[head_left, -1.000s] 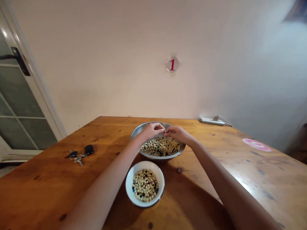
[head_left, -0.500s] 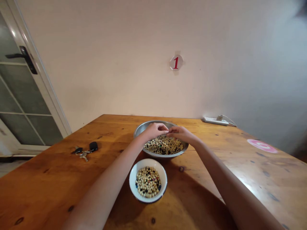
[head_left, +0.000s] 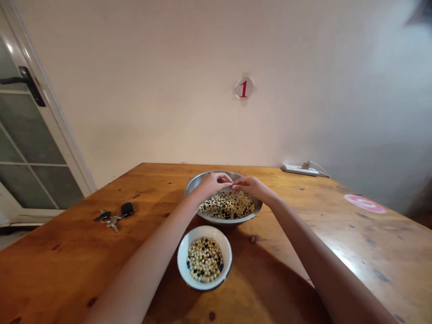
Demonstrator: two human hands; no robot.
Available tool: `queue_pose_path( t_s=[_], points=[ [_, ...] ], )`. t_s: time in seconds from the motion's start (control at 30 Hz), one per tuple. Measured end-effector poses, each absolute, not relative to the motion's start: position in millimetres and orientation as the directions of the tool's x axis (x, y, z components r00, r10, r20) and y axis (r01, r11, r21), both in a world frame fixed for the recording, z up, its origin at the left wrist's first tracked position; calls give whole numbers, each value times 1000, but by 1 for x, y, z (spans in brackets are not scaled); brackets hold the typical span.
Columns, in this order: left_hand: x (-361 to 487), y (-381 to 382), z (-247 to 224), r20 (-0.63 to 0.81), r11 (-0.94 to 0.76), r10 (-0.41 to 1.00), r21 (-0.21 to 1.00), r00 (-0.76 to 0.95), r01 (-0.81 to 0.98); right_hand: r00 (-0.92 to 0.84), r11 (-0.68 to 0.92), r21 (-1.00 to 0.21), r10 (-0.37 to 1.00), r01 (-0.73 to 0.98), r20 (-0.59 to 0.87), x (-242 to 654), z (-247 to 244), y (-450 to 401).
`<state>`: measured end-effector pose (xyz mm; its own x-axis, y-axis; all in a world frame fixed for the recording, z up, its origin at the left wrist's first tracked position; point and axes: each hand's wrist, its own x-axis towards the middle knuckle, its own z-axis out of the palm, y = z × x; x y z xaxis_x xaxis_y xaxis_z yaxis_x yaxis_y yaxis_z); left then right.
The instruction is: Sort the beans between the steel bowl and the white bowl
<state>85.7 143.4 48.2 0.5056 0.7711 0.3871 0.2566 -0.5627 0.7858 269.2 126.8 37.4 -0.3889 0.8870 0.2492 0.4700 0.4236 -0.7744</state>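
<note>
Okay, so from my remote feed off the head cam, the bit that matters is the pinch. The left hand (head_left: pixel 213 183) and right hand (head_left: pixel 251 186) sit just above the far side of a steel mixing bowl (head_left: pixel 224 220), with the fingertips (head_left: pixel 229 180) drawn in tight and meeting in the middle. The grip is narrow, but I honestly can't tell if anything's in it, because whatever might be there is too small or hidden on my screen.

Below the hands, the small round beads (head_left: pixel 227 208) fill the bottom of the steel bowl. They're mostly matte cream, with dark ones mixed in and a few specks of color. Nearest me, a white enamel bowl (head_left: pixel 184 261) with a dark rim holds a smaller heap (head_left: pixel 204 260) of the same mix, and I can pick out some blue among the black.

Both bowls sit on a knotty, varnished wooden table (head_left: pixel 67 265). Car keys (head_left: pixel 110 220) with a black fob lie off to the left, a power strip (head_left: pixel 299 169) sits against the far wall, and a round pink sticker (head_left: pixel 365 204) is stuck down on the right.
</note>
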Motion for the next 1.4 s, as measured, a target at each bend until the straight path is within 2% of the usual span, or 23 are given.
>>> queue_pose_path(
  t_s=[0.17, 0.47, 0.67, 0.83, 0.93, 1.13, 1.3, 1.4],
  points=[
    [86, 145, 46, 455, -620, 753, 732, 476, 282, -381, 456, -760, 877, 464, 293, 267, 38, 127],
    [85, 146, 45, 474, -618, 759, 740, 446, 265, -385, 472, -768, 867, 433, 316, 267, 39, 124],
    [85, 146, 45, 456, -572, 784, 795, 422, 204, -376, 431, -750, 889, 502, 260, 265, 42, 120],
    [87, 150, 45, 412, -474, 818, 878, 401, 66, -416, 449, -749, 873, 487, 253, 266, 43, 120],
    [86, 156, 44, 447, -484, 844, 873, 295, 59, -431, 440, -732, 875, 520, 220, 267, 43, 120],
    [77, 169, 38, 532, -521, 847, 833, -11, 185, -524, 444, -694, 844, 567, 112, 268, 51, 117],
    [71, 173, 32, 554, -535, 831, 819, -44, 207, -549, 490, -643, 826, 589, 126, 254, 66, 103],
    [72, 169, 34, 559, -545, 828, 819, -37, 176, -590, 555, -569, 794, 607, 145, 237, 78, 86]
  ],
)
